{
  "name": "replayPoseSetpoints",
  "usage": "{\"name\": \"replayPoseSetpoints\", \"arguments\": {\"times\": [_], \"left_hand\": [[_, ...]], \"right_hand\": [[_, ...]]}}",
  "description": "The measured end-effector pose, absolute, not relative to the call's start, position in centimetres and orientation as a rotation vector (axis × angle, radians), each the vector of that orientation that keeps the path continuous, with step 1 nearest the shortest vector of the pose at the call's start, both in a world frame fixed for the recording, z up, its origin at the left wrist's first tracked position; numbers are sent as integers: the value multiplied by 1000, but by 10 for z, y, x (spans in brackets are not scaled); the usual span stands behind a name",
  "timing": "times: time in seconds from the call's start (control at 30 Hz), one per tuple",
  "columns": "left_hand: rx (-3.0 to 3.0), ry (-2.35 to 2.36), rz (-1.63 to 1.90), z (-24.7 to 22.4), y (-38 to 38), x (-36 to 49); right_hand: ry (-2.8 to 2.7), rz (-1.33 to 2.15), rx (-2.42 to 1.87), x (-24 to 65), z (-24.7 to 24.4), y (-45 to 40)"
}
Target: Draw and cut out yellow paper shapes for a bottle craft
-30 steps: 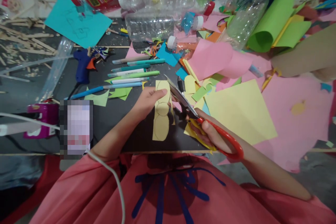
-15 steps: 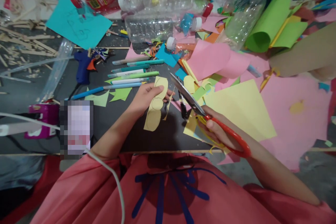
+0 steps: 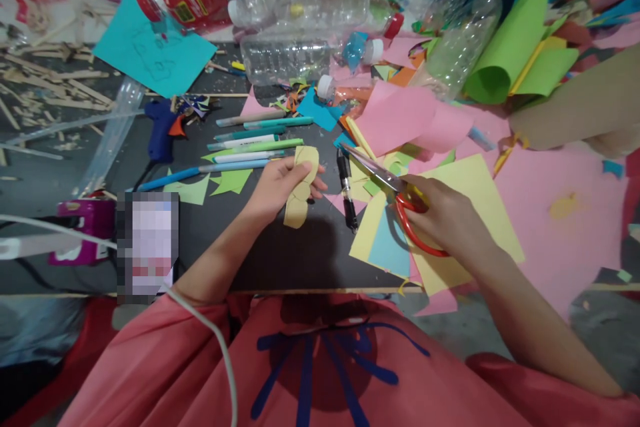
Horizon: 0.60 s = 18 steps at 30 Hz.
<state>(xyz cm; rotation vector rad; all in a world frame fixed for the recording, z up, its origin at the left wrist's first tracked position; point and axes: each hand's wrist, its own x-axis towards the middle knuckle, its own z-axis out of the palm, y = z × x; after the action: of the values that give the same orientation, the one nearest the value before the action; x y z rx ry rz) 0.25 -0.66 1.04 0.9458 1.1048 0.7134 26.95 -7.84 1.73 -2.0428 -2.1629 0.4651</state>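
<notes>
My left hand [image 3: 280,187] pinches a pale yellow paper piece [image 3: 297,208] between thumb and fingers. Rounded outlines are drawn on the paper, and its edge is partly cut. My right hand [image 3: 437,213] holds red-handled scissors [image 3: 380,175], with the fingers at the handles and the blades pointing up and left. The blades are apart from the paper in my left hand. A black pen [image 3: 346,192] lies on the dark table between my hands. Below my right hand are yellow sheets [image 3: 487,197] and a light blue piece [image 3: 389,247].
Markers [image 3: 257,142] and a blue glue gun [image 3: 160,132] lie at the left, with a phone [image 3: 150,240] nearer the edge. Plastic bottles [image 3: 285,59] stretch across the back. Pink paper [image 3: 570,213] and a green roll [image 3: 510,47] are at the right.
My right hand has moved up and right and turned palm-down with the scissors. The paper in my left hand has tilted and looks smaller; the loose strip beside it no longer shows.
</notes>
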Motion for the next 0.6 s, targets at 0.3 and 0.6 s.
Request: {"name": "replayPoseSetpoints", "arguments": {"times": [0.3, 0.6], "left_hand": [[976, 1112, 615, 14, -10, 2], [963, 970, 345, 16, -17, 6]], "right_hand": [[-2268, 421, -1988, 266, 57, -72], [-1870, 1469, -1349, 199, 40, -30]]}}
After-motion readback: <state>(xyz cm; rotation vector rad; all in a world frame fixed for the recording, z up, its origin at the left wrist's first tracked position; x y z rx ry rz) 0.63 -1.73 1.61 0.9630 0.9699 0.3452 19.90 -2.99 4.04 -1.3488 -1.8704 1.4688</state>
